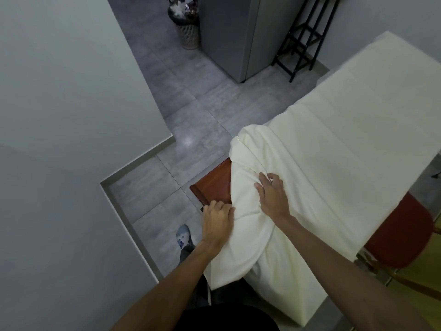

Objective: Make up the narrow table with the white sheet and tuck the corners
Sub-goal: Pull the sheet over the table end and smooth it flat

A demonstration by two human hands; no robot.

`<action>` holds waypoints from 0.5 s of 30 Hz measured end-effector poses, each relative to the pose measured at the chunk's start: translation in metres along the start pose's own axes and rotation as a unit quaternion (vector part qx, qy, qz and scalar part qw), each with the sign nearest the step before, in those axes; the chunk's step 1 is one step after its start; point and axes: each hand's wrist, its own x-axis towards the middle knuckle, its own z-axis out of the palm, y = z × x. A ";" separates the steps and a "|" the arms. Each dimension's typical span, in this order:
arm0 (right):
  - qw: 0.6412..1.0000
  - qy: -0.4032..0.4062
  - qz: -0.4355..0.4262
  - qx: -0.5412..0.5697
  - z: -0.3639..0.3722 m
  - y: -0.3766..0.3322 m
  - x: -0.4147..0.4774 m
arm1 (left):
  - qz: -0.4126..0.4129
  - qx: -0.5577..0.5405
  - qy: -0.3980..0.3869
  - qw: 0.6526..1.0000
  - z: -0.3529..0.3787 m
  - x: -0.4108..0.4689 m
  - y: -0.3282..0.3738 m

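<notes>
Sheet [334, 144], white, covers the narrow table [211, 185] along its full length, lying smooth toward the far end and bunched in loose folds at the near end. One near corner of the table remains bare: reddish-brown wood shows at the left edge, just beside the gathered cloth. Left hand [218, 222] rests at that exposed corner, fingers curled and pressed together on the sheet's hem where it meets the wood. Right hand [273, 195] lies on top of the bunched cloth, fingers partly spread, their tips sunk into a fold; whether they pinch it cannot be told. Excess sheet hangs over the near end of the table. Red chair [401, 232] stands beside the right edge, partly under the overhanging cloth. Shoe [183, 236] shows on the grey tiled floor [148, 187] below the left hand
</notes>
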 end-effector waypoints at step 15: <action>0.983 0.086 -0.145 -0.067 -0.063 -0.006 0.026 | 0.104 0.009 0.069 0.992 -0.072 0.029 -0.003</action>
